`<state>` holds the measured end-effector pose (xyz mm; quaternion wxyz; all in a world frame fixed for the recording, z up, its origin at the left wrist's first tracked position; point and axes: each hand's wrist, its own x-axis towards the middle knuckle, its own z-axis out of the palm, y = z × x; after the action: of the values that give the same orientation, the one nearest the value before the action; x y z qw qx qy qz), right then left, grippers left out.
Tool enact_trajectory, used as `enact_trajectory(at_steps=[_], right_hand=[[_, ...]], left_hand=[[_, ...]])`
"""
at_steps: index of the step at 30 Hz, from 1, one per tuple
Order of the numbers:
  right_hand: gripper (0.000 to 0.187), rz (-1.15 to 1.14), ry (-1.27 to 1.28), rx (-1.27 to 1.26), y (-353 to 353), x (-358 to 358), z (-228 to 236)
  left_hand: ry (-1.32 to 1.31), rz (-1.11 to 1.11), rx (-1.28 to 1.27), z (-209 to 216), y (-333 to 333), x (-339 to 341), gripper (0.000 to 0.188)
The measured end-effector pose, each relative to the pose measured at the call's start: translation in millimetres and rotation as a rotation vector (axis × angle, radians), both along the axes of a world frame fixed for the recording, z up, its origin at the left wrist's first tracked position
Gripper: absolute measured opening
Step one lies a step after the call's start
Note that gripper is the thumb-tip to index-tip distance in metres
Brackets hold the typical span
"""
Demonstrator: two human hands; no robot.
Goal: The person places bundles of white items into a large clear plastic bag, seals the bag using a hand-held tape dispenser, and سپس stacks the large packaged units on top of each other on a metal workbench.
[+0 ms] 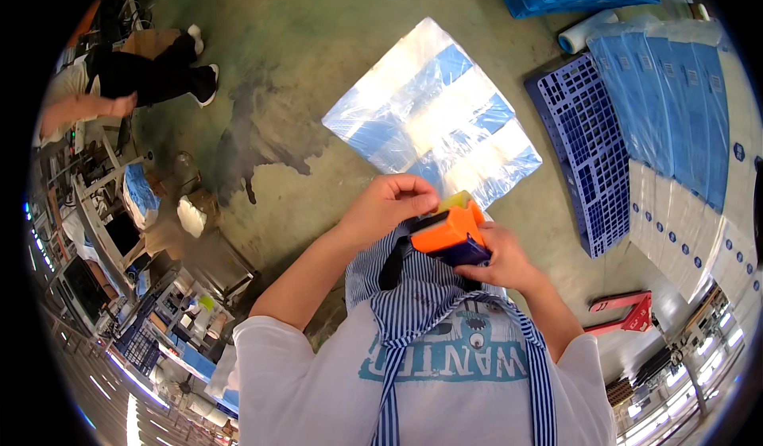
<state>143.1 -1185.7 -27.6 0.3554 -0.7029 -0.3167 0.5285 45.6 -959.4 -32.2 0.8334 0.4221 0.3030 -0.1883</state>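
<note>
In our right hand [502, 261] we hold the orange dispenser [435, 238], on our side of the bundle [435, 100], near its closest corner. Our right thumb and fingers clamp its body from the right, probably so that this hand bears the weight and the other is free. Our left hand [397, 198] is at the opposite side, thumb and forefinger drawn together next to the yellowish tape [456, 200]; we cannot tell whether they pinch any of it. The tape sits in the dispenser, facing the bundle.

The bundle lies flat on the floor [278, 64], its blue and white contents bound tight by clear film [413, 124], likely to keep them square. Beyond it to the right, we see a blue crate [548, 4] with something brownish inside, too cut off to name. Right of the bundle, a pallet [586, 156] leans or lies just beside a wrapped stack [664, 96].
</note>
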Motion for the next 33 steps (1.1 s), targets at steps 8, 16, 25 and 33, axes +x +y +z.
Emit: enact_trajectory(at_steps=[8,16,25,33], right_hand=[[0.055,-0.071,0.215,-0.146,49.4,-22.3,-10.9],[0.053,-0.044,0.051,-0.285,74.5,-28.2,-27.2],[0.047,-0.173,0.136,-0.383,86.0,2.6,-32.3],[0.041,-0.187,0.251,-0.474,96.7,10.7,-31.2]], left_hand=[[0.118,0.086,0.371,-42.8,37.8,-15.6,0.011],[0.099,0.392,0.688,-111.7,216.5,22.9,0.017],[0.191,0.281,0.508,-224.7,194.2,40.3,0.019],[0.514,-0.434,1.583,-300.4,164.2,18.7,0.055]])
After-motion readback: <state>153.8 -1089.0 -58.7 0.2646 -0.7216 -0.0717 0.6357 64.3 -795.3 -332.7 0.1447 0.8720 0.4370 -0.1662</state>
